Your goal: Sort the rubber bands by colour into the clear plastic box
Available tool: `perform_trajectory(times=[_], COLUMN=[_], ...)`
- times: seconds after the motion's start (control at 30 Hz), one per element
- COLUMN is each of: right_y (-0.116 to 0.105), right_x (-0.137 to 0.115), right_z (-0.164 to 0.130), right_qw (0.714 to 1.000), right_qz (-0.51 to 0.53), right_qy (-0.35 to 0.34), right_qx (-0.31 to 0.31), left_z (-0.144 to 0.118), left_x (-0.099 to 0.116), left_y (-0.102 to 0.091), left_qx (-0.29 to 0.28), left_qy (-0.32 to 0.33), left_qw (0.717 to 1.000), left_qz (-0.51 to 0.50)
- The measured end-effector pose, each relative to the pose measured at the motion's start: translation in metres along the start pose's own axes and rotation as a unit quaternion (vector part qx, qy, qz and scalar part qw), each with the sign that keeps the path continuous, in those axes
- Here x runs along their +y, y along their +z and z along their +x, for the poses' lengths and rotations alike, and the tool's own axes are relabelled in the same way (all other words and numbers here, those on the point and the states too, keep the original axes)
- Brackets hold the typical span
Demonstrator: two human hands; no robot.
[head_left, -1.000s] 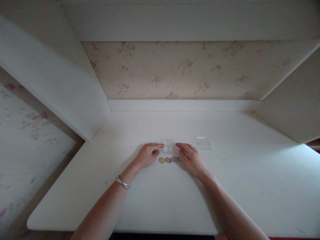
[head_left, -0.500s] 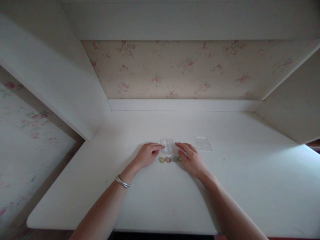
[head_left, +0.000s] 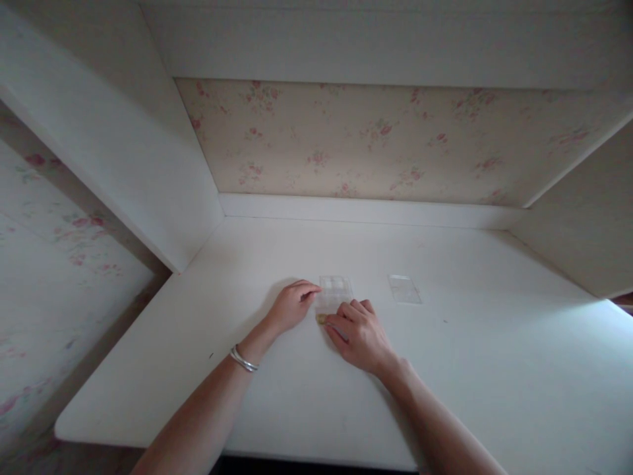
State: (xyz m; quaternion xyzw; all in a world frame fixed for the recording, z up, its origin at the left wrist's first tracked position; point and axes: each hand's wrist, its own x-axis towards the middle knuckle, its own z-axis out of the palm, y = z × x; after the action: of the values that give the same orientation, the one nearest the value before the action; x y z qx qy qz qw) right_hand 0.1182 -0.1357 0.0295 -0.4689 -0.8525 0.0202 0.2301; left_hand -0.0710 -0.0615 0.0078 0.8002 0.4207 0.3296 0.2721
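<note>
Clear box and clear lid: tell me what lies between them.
Head view: nothing but bare white table lies between the clear box and the clear lid to its right.

White desk top (head_left: 445, 369) set in a recessed alcove. Back wall (head_left: 376, 142) at 12 o'clock: cream wallpaper, small pink flowers. White side panels at 9 o'clock (head_left: 113, 138) and 3 o'clock (head_left: 583, 218); white shelf underside (head_left: 376, 39) overhead. Same floral wallpaper (head_left: 54, 264) at 8 o'clock. Bright light patch (head_left: 601, 313) at 3 o'clock.
</note>
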Motion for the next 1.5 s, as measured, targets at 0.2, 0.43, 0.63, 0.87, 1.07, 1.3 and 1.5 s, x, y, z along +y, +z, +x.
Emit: perform_trajectory(times=[0.2, 0.43, 0.63, 0.87, 1.07, 1.3, 1.5], right_y=[0.008, 0.012, 0.013, 0.017, 0.017, 0.012, 0.011], right_x=[-0.003, -0.004, -0.006, -0.006, -0.004, 0.014, 0.032], right_z=[0.007, 0.007, 0.008, 0.011, 0.007, 0.006, 0.015], right_qw=[0.999, 1.0, 1.0, 1.0, 0.999, 0.984, 0.978], right_qz=[-0.026, -0.018, -0.005, -0.013, 0.015, 0.054, 0.047], right_qy=[-0.016, -0.017, -0.008, -0.008, 0.002, 0.11, 0.161], right_qx=[-0.012, -0.005, -0.009, -0.002, 0.042, 0.129, 0.126], left_z=[-0.013, -0.019, -0.022, -0.023, -0.024, -0.027, -0.03], left_x=[0.005, 0.013, 0.015, 0.016, 0.015, 0.028, 0.029], left_y=[-0.007, -0.02, -0.021, -0.022, -0.022, -0.021, -0.018], left_qx=[0.021, 0.005, -0.008, -0.021, -0.022, -0.092, -0.114], left_qy=[0.033, 0.036, 0.053, 0.057, 0.052, 0.045, 0.048], left_qw=[0.998, 0.995, 0.992, 0.991, 0.992, 0.987, 0.984], left_qz=[0.039, 0.092, 0.112, 0.121, 0.114, 0.122, 0.126])
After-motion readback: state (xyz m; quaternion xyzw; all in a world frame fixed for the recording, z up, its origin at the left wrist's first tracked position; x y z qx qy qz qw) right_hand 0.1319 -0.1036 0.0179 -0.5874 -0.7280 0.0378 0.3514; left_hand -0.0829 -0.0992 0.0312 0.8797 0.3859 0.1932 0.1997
